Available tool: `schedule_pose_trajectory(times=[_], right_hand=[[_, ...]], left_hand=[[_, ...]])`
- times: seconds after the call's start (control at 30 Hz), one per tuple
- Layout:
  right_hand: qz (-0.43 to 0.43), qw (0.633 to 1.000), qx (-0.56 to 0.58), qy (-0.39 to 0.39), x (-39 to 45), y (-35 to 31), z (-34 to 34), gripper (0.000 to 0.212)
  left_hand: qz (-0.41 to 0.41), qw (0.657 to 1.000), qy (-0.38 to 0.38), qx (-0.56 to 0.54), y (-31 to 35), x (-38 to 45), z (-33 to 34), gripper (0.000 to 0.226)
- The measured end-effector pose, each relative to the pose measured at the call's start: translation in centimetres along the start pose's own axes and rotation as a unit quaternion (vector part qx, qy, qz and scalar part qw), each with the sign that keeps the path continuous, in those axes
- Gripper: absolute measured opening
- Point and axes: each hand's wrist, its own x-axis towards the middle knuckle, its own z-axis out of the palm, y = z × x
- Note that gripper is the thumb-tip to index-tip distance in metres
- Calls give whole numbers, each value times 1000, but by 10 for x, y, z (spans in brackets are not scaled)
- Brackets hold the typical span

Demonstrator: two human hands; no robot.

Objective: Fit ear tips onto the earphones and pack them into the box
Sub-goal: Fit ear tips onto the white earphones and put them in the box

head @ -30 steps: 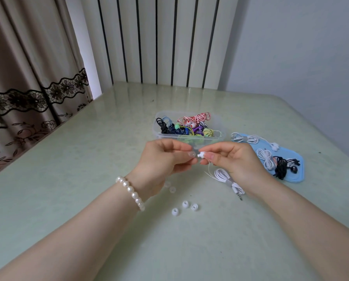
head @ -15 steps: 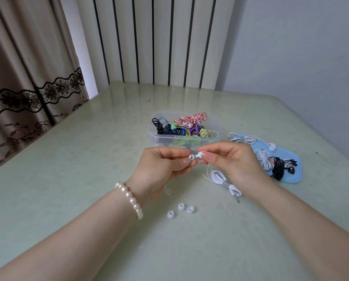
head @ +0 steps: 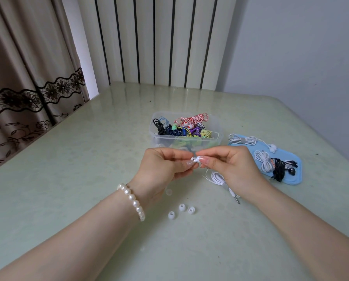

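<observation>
While my right hand [head: 233, 166] pinches the earbud [head: 198, 159], my left hand [head: 163, 169] pinches a tip [head: 193, 159] against it, near the box [head: 220, 136]

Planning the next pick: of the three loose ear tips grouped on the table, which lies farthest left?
The ear tip lying nearest the pearl bracelet; the other two sit to its right, slightly farther back.

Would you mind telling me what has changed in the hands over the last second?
Very little: the left hand and right hand still pinch the white ear tip and earbud together, pressed slightly closer. The loose ear tips, clear box and blue lid stayed put.
</observation>
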Motion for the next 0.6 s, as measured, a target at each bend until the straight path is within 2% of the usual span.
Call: schedule_pose_trajectory(times=[0.6], right_hand=[[22,997,-65,22,-1,1,4,25]], left_hand=[[20,999,5,32,-2,1,2,13]])
